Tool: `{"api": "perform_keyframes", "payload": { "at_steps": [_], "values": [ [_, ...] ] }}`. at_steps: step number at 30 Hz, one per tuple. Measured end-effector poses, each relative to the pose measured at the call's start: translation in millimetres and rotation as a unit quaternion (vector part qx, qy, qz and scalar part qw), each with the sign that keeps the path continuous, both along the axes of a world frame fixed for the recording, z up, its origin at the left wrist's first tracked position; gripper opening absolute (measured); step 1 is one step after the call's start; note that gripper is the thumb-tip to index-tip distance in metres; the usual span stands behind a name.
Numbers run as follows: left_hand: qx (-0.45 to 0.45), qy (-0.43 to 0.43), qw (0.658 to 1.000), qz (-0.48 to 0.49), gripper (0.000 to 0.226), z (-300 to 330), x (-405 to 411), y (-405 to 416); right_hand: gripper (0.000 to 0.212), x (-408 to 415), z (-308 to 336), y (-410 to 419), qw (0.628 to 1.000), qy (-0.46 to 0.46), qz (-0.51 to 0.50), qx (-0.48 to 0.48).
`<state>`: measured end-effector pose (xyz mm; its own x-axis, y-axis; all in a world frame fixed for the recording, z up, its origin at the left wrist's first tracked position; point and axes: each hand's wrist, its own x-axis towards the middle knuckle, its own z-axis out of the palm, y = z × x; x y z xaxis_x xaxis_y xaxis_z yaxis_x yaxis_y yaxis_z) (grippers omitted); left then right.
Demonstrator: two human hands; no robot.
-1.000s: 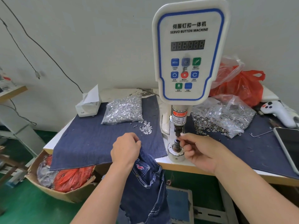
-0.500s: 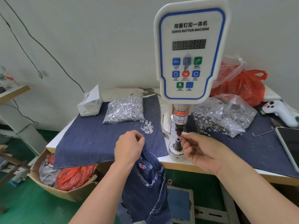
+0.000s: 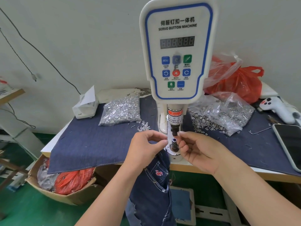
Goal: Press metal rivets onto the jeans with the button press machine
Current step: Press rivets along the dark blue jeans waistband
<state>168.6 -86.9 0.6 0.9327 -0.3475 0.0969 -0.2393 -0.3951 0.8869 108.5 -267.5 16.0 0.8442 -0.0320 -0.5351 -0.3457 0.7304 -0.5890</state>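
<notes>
The white servo button machine stands at the middle of the table. Its dark upper punch hangs just above the spring-loaded lower die. My left hand grips the top of the dark blue jeans, and its fingertips reach the left side of the die. The jeans hang down over the table's front edge. My right hand is right of the die, with thumb and forefinger pinching a small pale rivet beside the upper punch.
A clear bag of silver rivets and a tissue box lie on the denim cloth to the left. Right are a bag of ring parts, a red bag, a white controller and a phone. A cardboard box sits below.
My left hand has moved up and to the right with the jeans, up to the lower die. My right hand has stayed at the punch.
</notes>
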Motion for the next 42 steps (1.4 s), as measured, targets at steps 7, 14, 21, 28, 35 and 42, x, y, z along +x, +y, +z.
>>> {"api": "perform_keyframes", "payload": {
  "at_steps": [7, 14, 21, 28, 35, 42],
  "values": [
    [0.002, -0.003, 1.0, -0.009, 0.002, 4, -2, -5, 0.021, -15, -10, -16, 0.961, -0.062, 0.015, -0.27],
    [-0.046, 0.12, 0.99, -0.059, 0.013, 10, -13, -8, 0.014, -32, -28, 4, 0.736, -0.224, -0.007, -0.639],
    [-0.084, 0.203, 0.973, -0.069, 0.012, 21, -19, -11, 0.02, -35, -35, 9, 0.692, -0.268, -0.09, -0.665],
    [-0.067, 0.241, 0.964, -0.09, 0.024, 22, -18, -7, 0.012, -35, -38, 7, 0.637, -0.312, -0.101, -0.697],
    [-0.062, 0.246, 0.965, -0.072, 0.022, 18, -19, -7, 0.014, -34, -40, 7, 0.575, -0.329, -0.1, -0.742],
    [-0.049, 0.224, 0.97, -0.076, 0.015, 21, -22, -8, 0.015, -32, -42, 6, 0.575, -0.316, -0.082, -0.75]
  ]
}}
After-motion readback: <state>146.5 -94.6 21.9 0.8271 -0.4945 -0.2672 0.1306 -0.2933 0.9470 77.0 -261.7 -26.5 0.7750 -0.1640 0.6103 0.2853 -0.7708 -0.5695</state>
